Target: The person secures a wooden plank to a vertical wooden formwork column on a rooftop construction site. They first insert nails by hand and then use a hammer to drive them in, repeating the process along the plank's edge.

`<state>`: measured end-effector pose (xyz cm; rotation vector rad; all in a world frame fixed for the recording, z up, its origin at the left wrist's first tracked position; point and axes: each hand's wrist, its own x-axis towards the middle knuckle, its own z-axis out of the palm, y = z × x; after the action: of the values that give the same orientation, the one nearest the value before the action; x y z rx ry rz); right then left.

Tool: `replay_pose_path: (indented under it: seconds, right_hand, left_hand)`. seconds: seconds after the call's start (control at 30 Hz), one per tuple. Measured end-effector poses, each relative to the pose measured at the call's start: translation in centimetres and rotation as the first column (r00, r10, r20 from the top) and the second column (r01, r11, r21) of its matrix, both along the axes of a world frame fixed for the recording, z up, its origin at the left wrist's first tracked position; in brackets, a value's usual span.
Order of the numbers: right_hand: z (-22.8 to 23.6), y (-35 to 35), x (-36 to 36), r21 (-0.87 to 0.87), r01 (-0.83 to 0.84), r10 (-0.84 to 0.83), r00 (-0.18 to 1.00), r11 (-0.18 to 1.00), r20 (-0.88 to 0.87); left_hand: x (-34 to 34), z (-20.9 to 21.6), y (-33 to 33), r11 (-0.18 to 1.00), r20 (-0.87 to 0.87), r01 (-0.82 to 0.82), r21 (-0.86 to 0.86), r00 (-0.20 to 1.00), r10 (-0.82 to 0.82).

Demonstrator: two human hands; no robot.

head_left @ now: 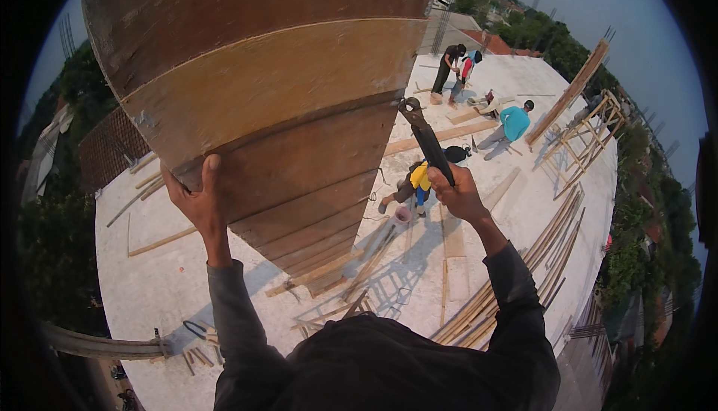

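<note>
A tall box-like column of brown boards rises close in front of me; a tan wooden panel [277, 86] crosses it at about chest height. My left hand [200, 201] grips the column's left edge near the panel's bottom, its thumb lying on the front face and its other fingers partly hidden at the side. Wrapped round the dark handles of a pair of pincers [428, 138] is my right hand [458, 195]. The pincers point up and left, their rounded metal jaws beside the column's right edge, where I cannot tell whether they touch it.
Far below spreads a pale concrete slab [172, 250]. A person in a yellow-and-blue top [420, 179] bends there beside a bucket [403, 215]. Another in turquoise [514, 123] crouches, and two stand farther back. Long poles [523, 276], a wooden frame [587, 138] and an upright post [568, 93] are right.
</note>
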<state>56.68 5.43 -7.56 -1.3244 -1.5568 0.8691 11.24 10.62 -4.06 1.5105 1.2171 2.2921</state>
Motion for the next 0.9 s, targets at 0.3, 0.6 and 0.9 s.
replay_pose_path:
  seconds: [0.3, 0.6, 0.9]
  right_hand:
    - [-1.4, 0.5, -0.8, 0.036, 0.029, -0.028, 0.999, 0.999, -0.030]
    - [-0.3, -0.1, -0.9, 0.024, 0.048, -0.049, 0.998, 0.999, 0.046]
    - [5.7, -1.9, 0.8, -0.284, -0.056, 0.068, 0.997, 0.957, 0.035]
  left_hand:
    - [0.0, 0.1, -0.1, 0.998, -0.059, -0.065, -0.014, 0.996, 0.064]
    - [-0.2, 0.2, -0.2, 0.998, 0.028, 0.016, -0.061, 1.000, -0.014]
    - [2.4, -1.4, -3.4, 0.841, -0.146, -0.413, 0.350, 0.863, 0.484]
